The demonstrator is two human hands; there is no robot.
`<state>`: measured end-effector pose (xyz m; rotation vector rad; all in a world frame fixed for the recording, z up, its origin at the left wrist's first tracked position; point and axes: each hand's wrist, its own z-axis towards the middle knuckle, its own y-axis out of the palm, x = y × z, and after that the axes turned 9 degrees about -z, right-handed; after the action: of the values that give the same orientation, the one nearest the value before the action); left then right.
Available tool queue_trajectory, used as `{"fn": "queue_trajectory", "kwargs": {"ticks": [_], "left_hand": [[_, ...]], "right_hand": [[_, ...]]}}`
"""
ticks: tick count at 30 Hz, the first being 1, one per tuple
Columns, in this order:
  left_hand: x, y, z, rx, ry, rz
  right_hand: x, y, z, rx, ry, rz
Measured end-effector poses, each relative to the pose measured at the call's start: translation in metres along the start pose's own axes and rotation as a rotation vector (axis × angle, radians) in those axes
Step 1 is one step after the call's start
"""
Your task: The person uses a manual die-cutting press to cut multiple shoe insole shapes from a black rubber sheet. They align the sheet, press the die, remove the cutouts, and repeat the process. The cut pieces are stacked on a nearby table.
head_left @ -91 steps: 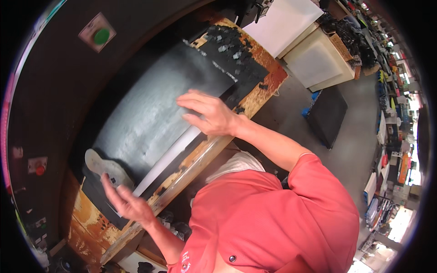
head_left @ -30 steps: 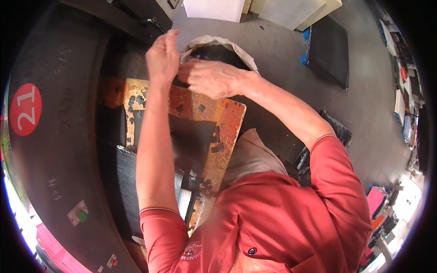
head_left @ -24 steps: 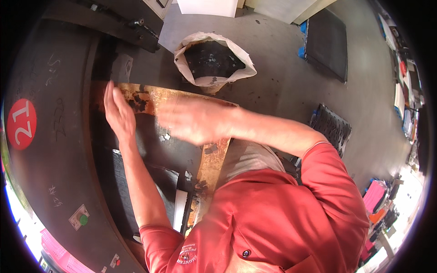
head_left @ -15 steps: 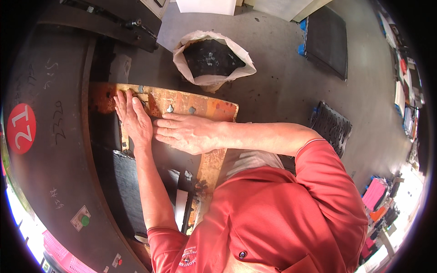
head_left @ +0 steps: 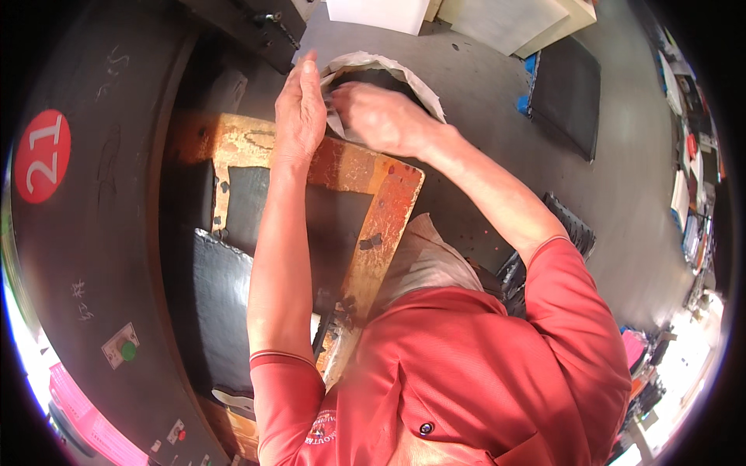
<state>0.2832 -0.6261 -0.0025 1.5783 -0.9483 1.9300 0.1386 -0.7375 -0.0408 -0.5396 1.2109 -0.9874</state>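
Observation:
My left hand (head_left: 301, 109) is held upright over the far edge of the worn orange-yellow board (head_left: 392, 202), its fingers stretched out and pressed side by side, with nothing seen in it. Just right of it, my right hand (head_left: 381, 120) reaches over the mouth of a white bag (head_left: 423, 89); its fingers are smeared by motion, so I cannot tell what they hold. The bag stands on the floor beyond the board, its dark contents partly covered by my hand. A black flat area (head_left: 342, 213) lies inside the board's frame, with small dark scraps on the rim.
A black sheet (head_left: 221, 295) lies left of my left forearm. The dark machine side (head_left: 101, 233), with a green button (head_left: 128, 351), curves along the left. On the floor at right are a black slab (head_left: 566, 97) and a ridged black piece (head_left: 571, 225).
Both hands have moved off the board, away toward the bag, my right hand now over its mouth. Small scraps that lay on the board's far strip are no longer seen there.

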Motion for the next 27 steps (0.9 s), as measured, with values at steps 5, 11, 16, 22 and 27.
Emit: {"fn": "queue_trajectory", "kwargs": {"ticks": [5, 11, 16, 22, 27], "left_hand": [[0.031, -0.062, -0.079, 0.107, 0.102, 0.163], [0.066, -0.142, -0.254, 0.357, -0.057, 0.652], [0.066, -0.124, -0.36, 0.513, -0.202, 0.68], [0.027, -0.1, -0.389, 0.497, -0.141, 0.711], [0.04, -0.119, -0.418, 0.46, 0.003, 0.518]], "right_hand": [[-0.039, -0.01, -0.03, 0.265, 0.125, 0.003], [-0.118, 0.02, -0.035, 0.225, -0.081, 0.342], [-0.15, 0.024, -0.028, 0.155, -0.113, 0.361], [-0.164, 0.063, -0.016, -0.021, -0.313, 0.036], [-0.128, 0.051, -0.006, -0.007, -0.402, -0.16]]}}
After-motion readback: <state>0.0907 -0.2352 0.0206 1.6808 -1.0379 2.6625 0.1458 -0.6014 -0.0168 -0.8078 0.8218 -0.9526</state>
